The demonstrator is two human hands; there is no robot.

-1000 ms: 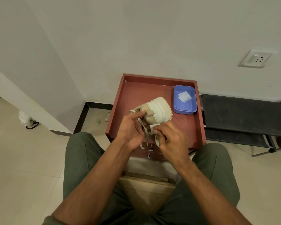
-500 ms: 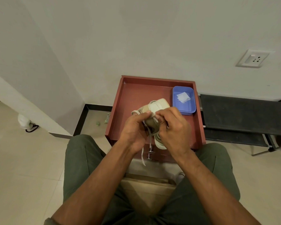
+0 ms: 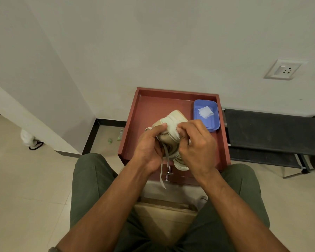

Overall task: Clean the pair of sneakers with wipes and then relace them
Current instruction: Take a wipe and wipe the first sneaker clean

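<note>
relacing | my left hand (image 3: 149,151) grip pinches sneaker (image 3: 173,128) collar | right hand (image 3: 195,142) grip clamps upper | lace (image 3: 162,170) dangles: keep it untwisted, feed eyelets evenly

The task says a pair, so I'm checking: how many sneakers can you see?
1. The cream sneaker is held over the red tray by the left hand and right hand. A second may be out of view.
</note>
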